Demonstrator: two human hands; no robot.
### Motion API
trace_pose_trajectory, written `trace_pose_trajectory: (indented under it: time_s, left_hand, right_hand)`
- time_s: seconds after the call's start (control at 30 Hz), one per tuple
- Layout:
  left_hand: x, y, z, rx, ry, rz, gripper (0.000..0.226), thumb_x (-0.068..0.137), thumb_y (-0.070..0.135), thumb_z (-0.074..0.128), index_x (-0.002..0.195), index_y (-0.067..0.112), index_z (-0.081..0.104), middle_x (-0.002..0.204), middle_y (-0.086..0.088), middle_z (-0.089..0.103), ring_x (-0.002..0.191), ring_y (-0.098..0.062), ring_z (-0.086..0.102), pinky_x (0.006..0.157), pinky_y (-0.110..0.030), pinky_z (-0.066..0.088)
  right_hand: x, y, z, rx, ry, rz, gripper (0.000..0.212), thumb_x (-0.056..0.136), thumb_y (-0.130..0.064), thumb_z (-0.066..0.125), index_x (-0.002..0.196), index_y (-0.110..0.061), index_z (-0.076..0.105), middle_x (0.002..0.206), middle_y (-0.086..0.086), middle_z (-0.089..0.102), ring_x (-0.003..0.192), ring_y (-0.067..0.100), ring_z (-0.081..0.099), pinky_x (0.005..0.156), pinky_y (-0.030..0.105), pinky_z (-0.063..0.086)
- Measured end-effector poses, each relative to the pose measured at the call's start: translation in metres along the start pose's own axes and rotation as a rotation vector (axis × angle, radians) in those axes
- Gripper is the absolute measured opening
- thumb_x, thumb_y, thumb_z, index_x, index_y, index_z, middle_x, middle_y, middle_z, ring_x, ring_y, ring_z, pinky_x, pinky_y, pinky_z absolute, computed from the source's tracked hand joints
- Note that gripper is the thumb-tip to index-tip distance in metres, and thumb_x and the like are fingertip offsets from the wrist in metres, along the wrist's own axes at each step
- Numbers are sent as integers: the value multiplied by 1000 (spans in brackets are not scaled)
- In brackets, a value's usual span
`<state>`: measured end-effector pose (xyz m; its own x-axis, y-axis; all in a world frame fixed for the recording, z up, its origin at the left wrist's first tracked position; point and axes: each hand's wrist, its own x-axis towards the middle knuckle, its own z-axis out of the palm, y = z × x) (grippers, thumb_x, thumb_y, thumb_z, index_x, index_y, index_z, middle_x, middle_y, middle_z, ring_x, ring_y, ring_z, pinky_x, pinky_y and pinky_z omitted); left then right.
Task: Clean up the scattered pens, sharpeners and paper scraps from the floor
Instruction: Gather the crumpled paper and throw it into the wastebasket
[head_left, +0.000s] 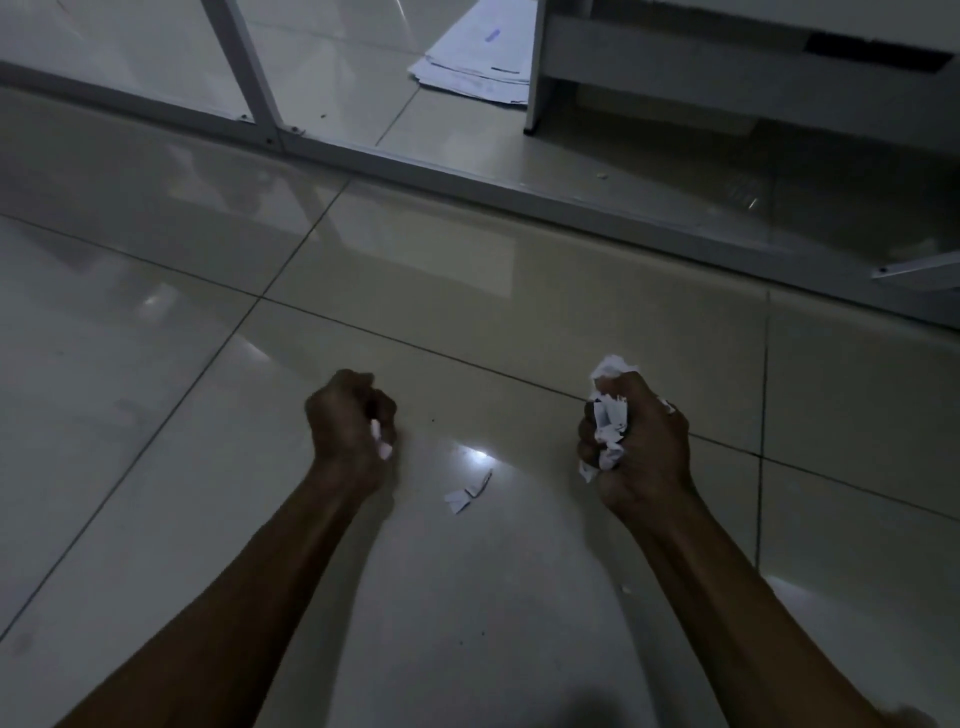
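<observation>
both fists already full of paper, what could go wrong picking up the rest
1. The right hand is crammed with a paper wad that sticks out top and bottom; opening it for more could drop pieces.
2. The left hand is closed on a small scrap, leaving few free fingers for the thin scraps on the floor.
3. The dim, glossy tiles could hide tiny bits.

Paper scraps (466, 493) lie on the floor (467, 291) between the 2 hands, papers (480, 62) far behind.
</observation>
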<state>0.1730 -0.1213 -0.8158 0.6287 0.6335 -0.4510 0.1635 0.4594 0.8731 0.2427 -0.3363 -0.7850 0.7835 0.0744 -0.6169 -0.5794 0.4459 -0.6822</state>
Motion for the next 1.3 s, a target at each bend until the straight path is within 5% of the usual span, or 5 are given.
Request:
trace_pose_trajectory:
  time_s: [0.4,0.6,0.8,1.1,1.3]
  left_hand:
    - [-22,-3,-3,-507,-185,-498,42,78,2,37,110,4,64,82,-18,67,51,-24,58,47,-27,51]
    - [-29,-15,2,354,-128,-81,6,59,19,46,56,14,48,56,-2,40,40,-14,33,45,-18,25]
    - [-54,-46,10,1737,-28,530,82,73,89,15,79,17,53,76,-1,56,68,-23,59,66,-31,39]
    - [-39,-79,7,1652,-420,1095,26,69,13,78,68,15,51,56,-3,49,36,-24,45,41,-23,34]
    - [-48,-60,25,1231,-458,817,47,97,34,41,52,20,41,43,4,40,36,-16,41,45,-30,42]
  right_hand:
    - [19,7,-18,114,-81,123,30,91,-37,58,66,-26,46,47,-9,54,36,1,38,37,12,19]
    - [16,8,-24,103,-72,139,37,93,-35,56,58,-24,52,46,-11,54,35,1,34,36,13,18]
    - [11,11,-40,84,-60,116,38,92,-36,58,56,-24,51,44,-12,51,33,-1,37,35,11,17]
    - [13,8,-68,112,-62,173,57,93,-39,52,40,-19,59,46,-12,54,31,1,28,40,17,11]
    - [10,-7,-85,144,-26,80,53,92,-39,53,43,-22,59,47,-12,50,38,1,32,48,21,8]
